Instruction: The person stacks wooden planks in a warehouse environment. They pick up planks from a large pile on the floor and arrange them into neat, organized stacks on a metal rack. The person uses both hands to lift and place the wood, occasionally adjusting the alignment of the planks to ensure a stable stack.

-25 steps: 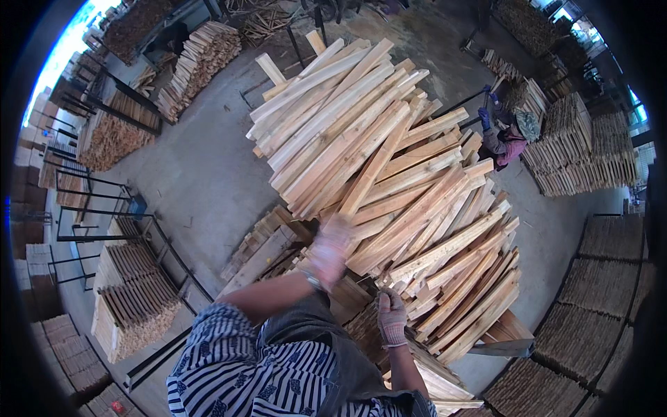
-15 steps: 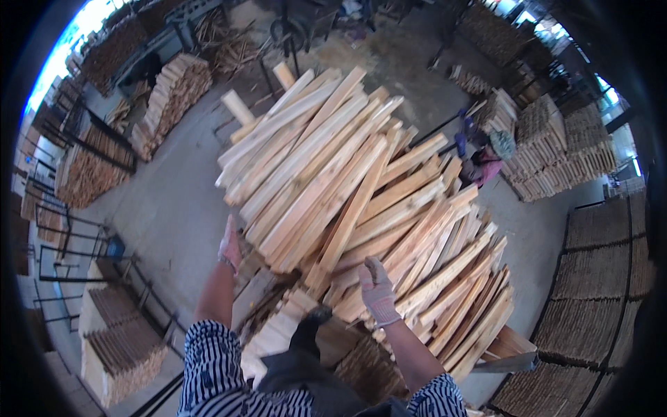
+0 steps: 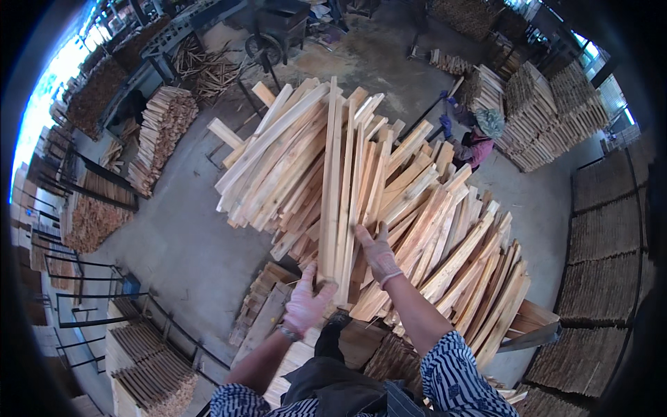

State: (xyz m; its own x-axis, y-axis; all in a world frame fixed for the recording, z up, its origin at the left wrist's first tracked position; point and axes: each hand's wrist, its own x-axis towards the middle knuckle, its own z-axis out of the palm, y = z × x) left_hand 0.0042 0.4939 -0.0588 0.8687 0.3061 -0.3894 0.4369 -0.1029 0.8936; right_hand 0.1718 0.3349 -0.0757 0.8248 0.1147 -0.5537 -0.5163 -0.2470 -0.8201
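A few long pale wooden strips (image 3: 333, 201) stand side by side across a large heap, nearly in line with my view. My left hand (image 3: 308, 306), in a light glove, grips their near ends from the left, thumb across the end. Against their right side presses my right hand (image 3: 379, 257), also gloved, its thumb apart from the fingers; the fingertips are partly hidden. The strips are squeezed between both hands. Beneath and around them lies the heap of loose wooden strips (image 3: 445, 257), fanned at slanting angles.
Stacked timber (image 3: 271, 292) lies low beside my left forearm. At the left are black metal racks (image 3: 90, 306) and a stack of boards (image 3: 153, 361). Bundled strips (image 3: 597, 299) line the right side. A person (image 3: 476, 139) in a patterned hat works beyond the heap.
My left hand has moved right and closed on the near ends of several strips. These strips have swung from slanting to nearly straight ahead. My right hand has shifted up against them.
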